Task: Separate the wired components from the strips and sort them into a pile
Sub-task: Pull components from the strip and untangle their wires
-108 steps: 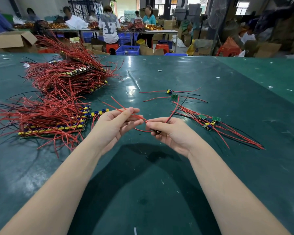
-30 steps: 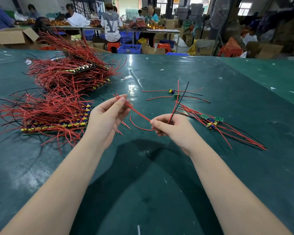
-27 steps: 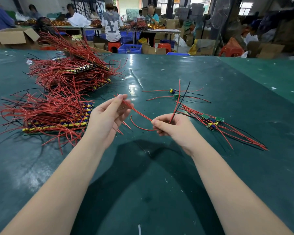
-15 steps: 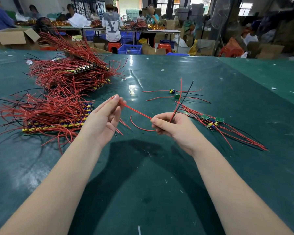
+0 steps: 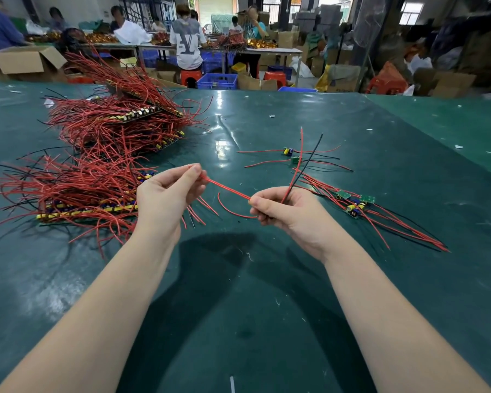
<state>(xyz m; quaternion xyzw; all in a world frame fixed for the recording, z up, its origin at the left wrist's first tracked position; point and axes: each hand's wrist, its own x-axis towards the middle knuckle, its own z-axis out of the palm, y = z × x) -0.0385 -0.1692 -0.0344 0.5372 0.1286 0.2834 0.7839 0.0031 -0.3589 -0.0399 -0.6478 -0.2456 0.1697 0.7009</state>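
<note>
as both hands pinch it, wired component, thin red leads

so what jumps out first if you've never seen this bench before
The big tangle of red-wired strips heaped on the left of the green table grabs the eye first. Next, in the middle, the left hand and right hand pinch one red wire stretched between them. To the right lies a small pile of separated components with trailing wires.
</note>
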